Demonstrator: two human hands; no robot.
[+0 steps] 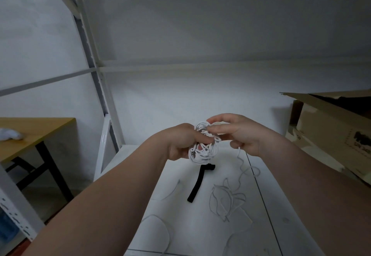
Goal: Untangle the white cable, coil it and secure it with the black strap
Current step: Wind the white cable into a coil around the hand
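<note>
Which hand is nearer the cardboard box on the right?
Right. The right hand pinches the white cable tangle on the side toward the cardboard box. The left hand grips the tangle from the opposite side, farther away.

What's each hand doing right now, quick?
Left hand: grips the tangled white cable.
Right hand: pinches strands at the top of the same tangle.

both hands grip the tangled white cable (black strap lies below)
</note>
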